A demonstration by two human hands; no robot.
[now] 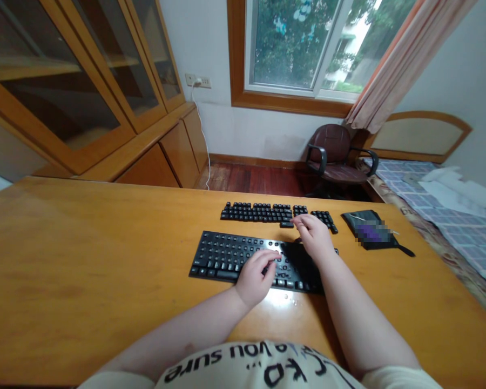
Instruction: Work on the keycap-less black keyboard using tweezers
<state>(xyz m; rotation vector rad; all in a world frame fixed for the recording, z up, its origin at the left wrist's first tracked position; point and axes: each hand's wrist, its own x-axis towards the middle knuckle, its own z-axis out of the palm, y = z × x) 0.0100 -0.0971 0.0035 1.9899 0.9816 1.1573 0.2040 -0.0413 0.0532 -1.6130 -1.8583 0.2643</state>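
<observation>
A black keyboard lies on the wooden desk in front of me. Behind it, loose black keycaps are laid out in rows in the shape of a keyboard. My left hand rests on the keyboard's right-middle part with its fingers curled down onto the keys; what the fingertips grip is hidden. My right hand reaches past the keyboard's far right corner. Its fingers are stretched out and spread over the keycap rows, beside a single keycap lying apart.
A black pouch with a strap lies on the desk to the right of the keycaps. Beyond the desk stand a dark red armchair, a glass-door wooden cabinet on the left and a bed on the right.
</observation>
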